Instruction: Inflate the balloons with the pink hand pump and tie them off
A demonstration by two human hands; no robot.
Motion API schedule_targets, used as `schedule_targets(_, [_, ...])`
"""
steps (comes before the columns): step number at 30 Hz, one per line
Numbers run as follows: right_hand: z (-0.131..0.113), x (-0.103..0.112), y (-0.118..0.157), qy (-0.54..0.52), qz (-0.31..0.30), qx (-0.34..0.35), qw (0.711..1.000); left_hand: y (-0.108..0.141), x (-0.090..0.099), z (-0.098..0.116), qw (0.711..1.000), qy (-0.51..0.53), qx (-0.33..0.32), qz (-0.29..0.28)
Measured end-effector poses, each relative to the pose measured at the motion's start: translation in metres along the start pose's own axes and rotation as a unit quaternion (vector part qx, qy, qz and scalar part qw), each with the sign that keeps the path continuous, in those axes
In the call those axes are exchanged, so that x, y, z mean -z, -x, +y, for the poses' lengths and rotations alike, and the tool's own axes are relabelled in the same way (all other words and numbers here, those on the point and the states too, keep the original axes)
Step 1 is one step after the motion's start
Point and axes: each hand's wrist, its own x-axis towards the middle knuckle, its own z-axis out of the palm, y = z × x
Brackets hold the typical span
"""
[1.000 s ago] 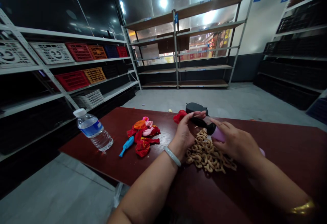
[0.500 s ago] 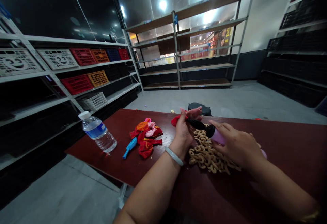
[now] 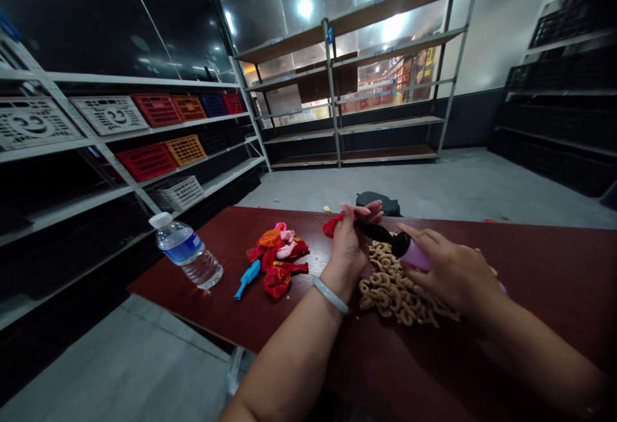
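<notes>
A limp red balloon [image 3: 332,224] is pinched between the thumb and fingers of my left hand [image 3: 349,250], over the black nozzle of a hand balloon pump. My right hand [image 3: 450,274] is wrapped round the pump's lilac barrel [image 3: 415,255]. Its nozzle points left, toward my left palm. Below the pump, a heap of tan ring-shaped snacks [image 3: 398,297] lies on the dark red table [image 3: 540,281]. To the left of my left hand, several uninflated balloons [image 3: 277,258] in red, orange, pink and blue form a loose pile.
A clear water bottle [image 3: 190,252] with a white cap stands at the table's left side. Beyond the far edge, a black object [image 3: 378,202] rests on the floor. Shelves with coloured crates [image 3: 157,110] line the left, and a metal rack [image 3: 332,94] stands at the back.
Both hands keep their holds on the balloon and the pump. The view has shifted very slightly; nothing else visibly differs.
</notes>
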Motion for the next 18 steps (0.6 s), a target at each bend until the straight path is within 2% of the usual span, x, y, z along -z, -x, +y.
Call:
schedule_targets(4, [0.000, 0.002, -0.001, -0.011, 0.004, -0.006, 1.000, 0.005, -0.002, -0.011, 0.998, -0.046, -0.036, -0.035])
schedule_targets(9, [0.005, 0.006, -0.001, -0.008, 0.031, 0.009, 0.999, 0.013, -0.006, -0.025, 0.995, -0.086, -0.025, -0.041])
schedule_targets(11, [0.009, 0.008, -0.002, 0.007, 0.042, 0.027, 0.999, 0.014, -0.007, -0.026, 0.996, -0.084, 0.000, -0.034])
schedule_targets(15, [0.012, 0.010, -0.003, 0.020, 0.051, 0.061, 0.997, 0.014, -0.008, -0.016, 0.990, -0.042, 0.126, -0.041])
schedule_targets(18, [0.008, 0.009, -0.003, 0.027, 0.037, 0.050, 0.998, 0.014, -0.009, -0.009, 0.988, 0.021, 0.147, -0.031])
